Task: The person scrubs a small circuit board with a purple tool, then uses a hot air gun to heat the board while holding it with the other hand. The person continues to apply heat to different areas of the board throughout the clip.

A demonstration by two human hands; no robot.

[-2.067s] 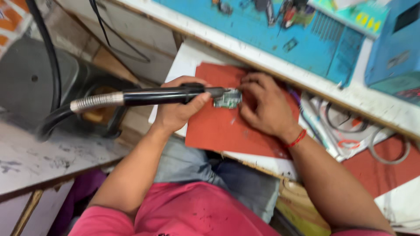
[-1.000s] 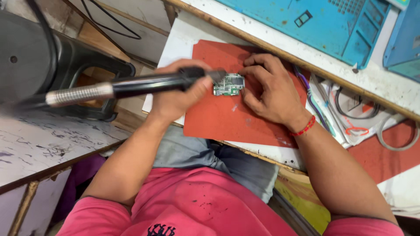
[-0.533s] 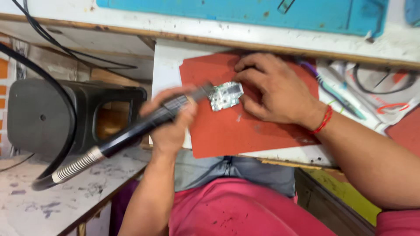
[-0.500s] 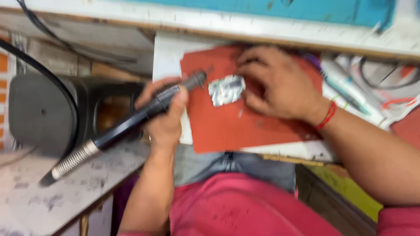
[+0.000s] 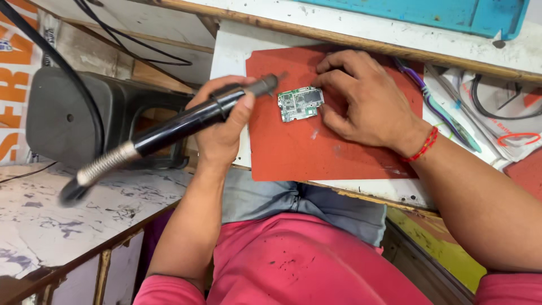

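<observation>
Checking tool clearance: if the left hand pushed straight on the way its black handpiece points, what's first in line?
Probably the small green circuit board on the red mat, which the right hand touches. The left hand holds the handpiece above it; height unclear.

Off to my left, at the edge of what I see, hangs a white sign [image 5: 14, 90] with large orange lettering. It stands upright behind the black housing, which hides its right part. At the far right of my bench [image 5: 361, 25] lies a white printed sheet [image 5: 508, 127] with red curved markings, partly under a dark cable loop. I see no packages and no screens.
</observation>
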